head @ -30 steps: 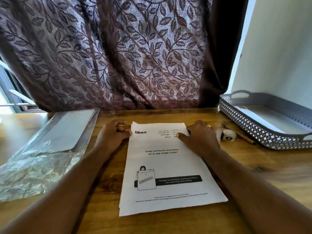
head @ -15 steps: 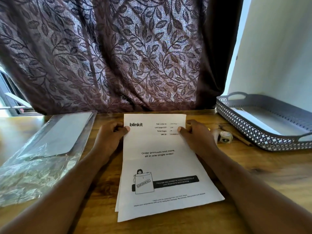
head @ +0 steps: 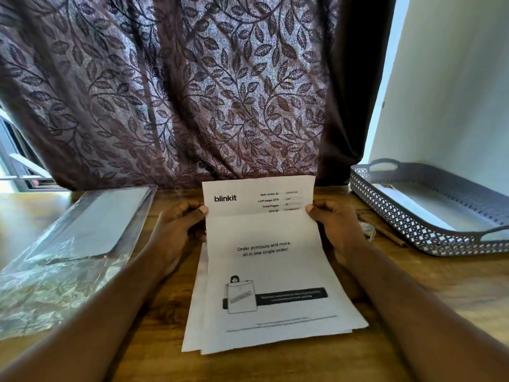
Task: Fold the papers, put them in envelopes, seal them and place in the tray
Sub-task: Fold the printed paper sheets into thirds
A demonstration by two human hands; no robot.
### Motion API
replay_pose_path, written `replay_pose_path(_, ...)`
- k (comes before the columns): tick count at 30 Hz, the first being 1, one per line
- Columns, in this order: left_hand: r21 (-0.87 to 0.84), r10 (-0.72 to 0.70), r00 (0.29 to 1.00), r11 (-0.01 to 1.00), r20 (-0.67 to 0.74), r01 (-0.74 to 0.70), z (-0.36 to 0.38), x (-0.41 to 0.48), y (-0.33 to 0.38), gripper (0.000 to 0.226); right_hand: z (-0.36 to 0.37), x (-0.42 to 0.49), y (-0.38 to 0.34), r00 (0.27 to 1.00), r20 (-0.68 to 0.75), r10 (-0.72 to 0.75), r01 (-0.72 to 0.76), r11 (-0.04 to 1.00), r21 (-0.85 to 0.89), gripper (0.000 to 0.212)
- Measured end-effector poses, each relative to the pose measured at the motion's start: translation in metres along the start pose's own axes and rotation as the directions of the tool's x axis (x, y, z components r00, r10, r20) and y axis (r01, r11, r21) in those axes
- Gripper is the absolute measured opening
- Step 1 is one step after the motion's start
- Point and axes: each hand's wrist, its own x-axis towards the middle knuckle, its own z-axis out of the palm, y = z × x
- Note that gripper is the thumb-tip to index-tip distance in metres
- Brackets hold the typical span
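- Squarely between the two hands, a stack of printed papers [head: 264, 271] sat tilted, its far end raised off the table [head: 429, 288] and its near end resting on the wood.
- The left hand [head: 179, 230] pinched the stack's left edge near the far end, thumb on the printed face.
- The right hand [head: 336, 227] pinched the right edge directly opposite, thumb in front.
- A gray tray [head: 407, 224] sat at the far right, well apart from the papers.
- A clear plastic packet [head: 82, 244] lay on the left.
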Motion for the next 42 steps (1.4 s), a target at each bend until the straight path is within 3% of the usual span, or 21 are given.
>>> replay_pose_path(7, 0.049, 0.013, 0.994, 0.999, 0.113, -0.019, 0.001, -0.003, 0.000, 0.017, -0.003, 0.003, 0.001, 0.999, -0.001, 0.048, -0.048, 0.988, 0.147, 0.012)
replay_pose_path(11, 0.066, 0.003, 0.996, 0.998, 0.087, -0.008, 0.003, -0.006, 0.002, 0.017, -0.005, 0.005, 0.003, 0.995, 0.079, 0.059, -0.071, 0.986, 0.150, 0.013)
replay_pose_path(19, -0.066, -0.008, 0.998, 0.998, 0.057, 0.012, 0.001, -0.007, 0.005, 0.022, -0.006, 0.001, -0.002, 0.973, 0.228, 0.039, -0.101, 0.960, 0.263, 0.026)
replay_pose_path(25, -0.103, 0.020, 0.999, 0.995, 0.041, -0.016, 0.001, -0.005, 0.006, 0.030, -0.011, 0.002, -0.001, 0.955, 0.291, 0.065, -0.126, 0.972, 0.198, 0.037)
replay_pose_path(28, -0.086, 0.026, 0.999, 0.996, 0.035, -0.023, -0.001, -0.003, 0.003, 0.036, -0.007, 0.003, 0.001, 0.963, 0.268, 0.037, -0.079, 0.986, 0.146, 0.020)
replay_pose_path(31, -0.063, 0.009, 0.999, 0.998, 0.045, -0.006, -0.001, -0.004, 0.001, 0.019, -0.004, 0.005, 0.004, 0.969, 0.245, -0.005, -0.010, 0.998, 0.060, 0.014)
replay_pose_path(34, 0.064, 0.010, 0.998, 0.998, 0.068, -0.015, 0.000, -0.002, -0.001, 0.020, -0.004, 0.003, 0.004, 0.976, 0.219, -0.007, -0.013, 0.996, 0.088, 0.018)
replay_pose_path(38, 0.326, 0.116, 0.993, 0.938, 0.030, -0.120, 0.001, -0.003, 0.000, 0.016, 0.001, -0.003, -0.001, 0.979, 0.190, -0.078, 0.061, 0.994, 0.095, 0.024)
replay_pose_path(40, 0.430, 0.204, 0.978, 0.881, 0.033, -0.198, 0.001, -0.004, 0.004, 0.015, 0.004, -0.006, -0.005, 0.984, 0.140, -0.110, 0.114, 0.993, -0.023, 0.020)
replay_pose_path(42, 0.538, 0.276, 0.959, 0.800, 0.060, -0.264, 0.003, -0.006, 0.009, 0.018, 0.007, -0.008, -0.010, 0.973, 0.058, -0.225, 0.231, 0.914, -0.332, 0.020)
